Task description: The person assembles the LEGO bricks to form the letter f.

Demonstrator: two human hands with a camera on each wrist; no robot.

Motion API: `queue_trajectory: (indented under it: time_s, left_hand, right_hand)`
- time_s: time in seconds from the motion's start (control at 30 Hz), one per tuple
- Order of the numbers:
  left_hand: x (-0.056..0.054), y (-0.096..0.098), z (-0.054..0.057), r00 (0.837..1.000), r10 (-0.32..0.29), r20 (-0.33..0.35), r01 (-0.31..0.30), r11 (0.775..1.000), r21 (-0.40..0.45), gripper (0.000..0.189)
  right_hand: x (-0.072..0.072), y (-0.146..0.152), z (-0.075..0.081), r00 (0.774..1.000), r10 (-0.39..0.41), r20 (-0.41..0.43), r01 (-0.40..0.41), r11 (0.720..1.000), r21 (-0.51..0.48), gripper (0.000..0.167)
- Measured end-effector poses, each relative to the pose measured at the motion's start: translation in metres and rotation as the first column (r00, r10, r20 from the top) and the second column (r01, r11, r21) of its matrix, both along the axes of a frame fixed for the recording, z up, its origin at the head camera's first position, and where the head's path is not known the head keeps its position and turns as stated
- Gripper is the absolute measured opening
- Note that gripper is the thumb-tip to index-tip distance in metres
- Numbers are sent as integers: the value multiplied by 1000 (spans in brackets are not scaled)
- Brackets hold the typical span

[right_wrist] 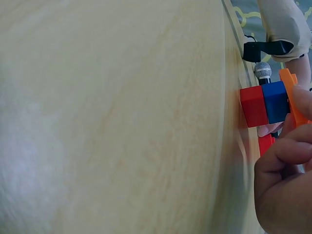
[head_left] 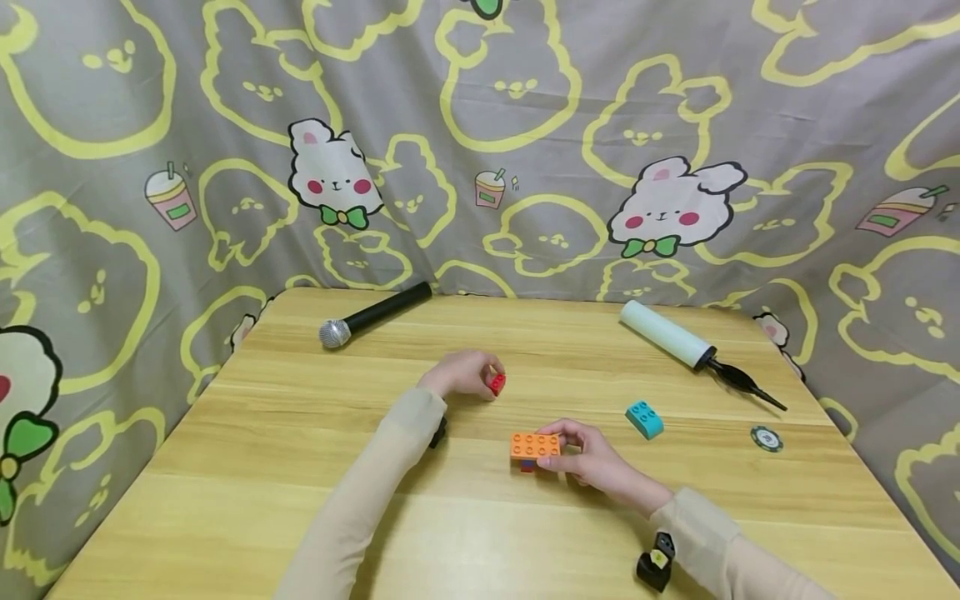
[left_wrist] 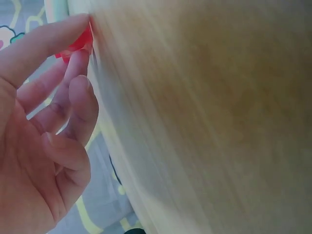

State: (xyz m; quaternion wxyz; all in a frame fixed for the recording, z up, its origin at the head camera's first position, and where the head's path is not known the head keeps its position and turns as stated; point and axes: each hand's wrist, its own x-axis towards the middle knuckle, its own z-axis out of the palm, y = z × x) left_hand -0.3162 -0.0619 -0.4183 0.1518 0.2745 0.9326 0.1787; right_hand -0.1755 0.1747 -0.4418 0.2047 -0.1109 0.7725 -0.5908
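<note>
Head view, centre: the left hand (head_left: 467, 373) pinches a red brick (head_left: 497, 383); apart from it, below and right, the right hand (head_left: 591, 458) grips an orange-topped stack (head_left: 531, 446). Best keep the stack level, the brick's studs uncovered.

Head view bright; wrist views dimmer, tabletop (left_wrist: 204, 122) blurred.
</note>
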Motion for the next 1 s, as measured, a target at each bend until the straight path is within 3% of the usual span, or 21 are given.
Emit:
queue_trajectory:
  time_s: [0.17,0.37,0.5,0.67,0.83,1.0]
  left_hand:
    - [2,0,2,998,23,-52,-24,1000,-5,29]
    - [12,1,5,992,52,-111,-44,996,75,31]
    - [28,4,16,990,48,-132,-23,982,188,29]
    - [60,9,33,987,-4,-160,48,961,271,26]
    - [89,19,44,978,-72,-194,107,979,175,27]
    - [105,27,45,968,-86,-238,96,995,30,27]
  right_hand:
    - [-1,0,1,1000,-3,1,3,1000,-2,44]
    - [0,-1,1,1000,-12,6,12,1000,0,44]
    - [1,-1,1,1000,-19,8,19,1000,0,43]
    - [2,-3,1,1000,-22,11,22,1000,1,42]
    - [1,-2,1,1000,-20,1,20,1000,7,40]
    - [1,-1,0,1000,-15,5,15,1000,1,39]
